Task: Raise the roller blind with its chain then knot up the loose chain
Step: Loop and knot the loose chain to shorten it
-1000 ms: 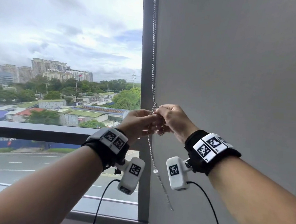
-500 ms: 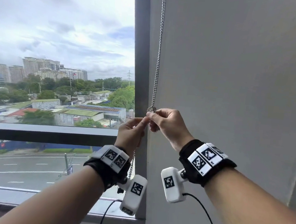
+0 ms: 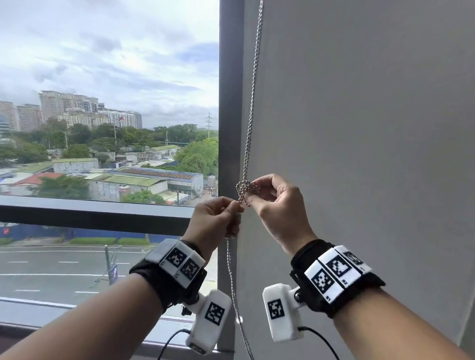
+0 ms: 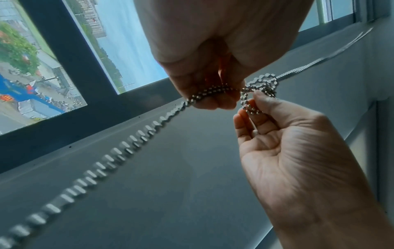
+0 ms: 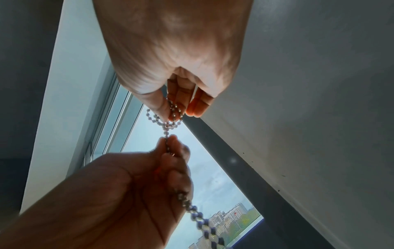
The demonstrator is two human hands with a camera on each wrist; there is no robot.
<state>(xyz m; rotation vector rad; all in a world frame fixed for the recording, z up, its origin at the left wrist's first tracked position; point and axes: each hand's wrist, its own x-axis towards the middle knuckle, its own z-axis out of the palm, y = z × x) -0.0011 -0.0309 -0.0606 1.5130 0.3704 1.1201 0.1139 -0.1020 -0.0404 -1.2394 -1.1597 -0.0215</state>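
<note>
A wide window (image 3: 95, 79) looks out on buildings and a road, its dark frame post (image 3: 228, 92) standing beside the pale wall (image 3: 382, 106). The bead chain (image 3: 254, 80) hangs doubled down the edge of that post, bunches into a loose knot (image 3: 245, 188) at hand height, then trails below. The right hand (image 3: 278, 205) pinches the knot's loops; the left hand (image 3: 215, 221), just beneath, grips the chain's lower run between thumb and curled fingers.
</note>
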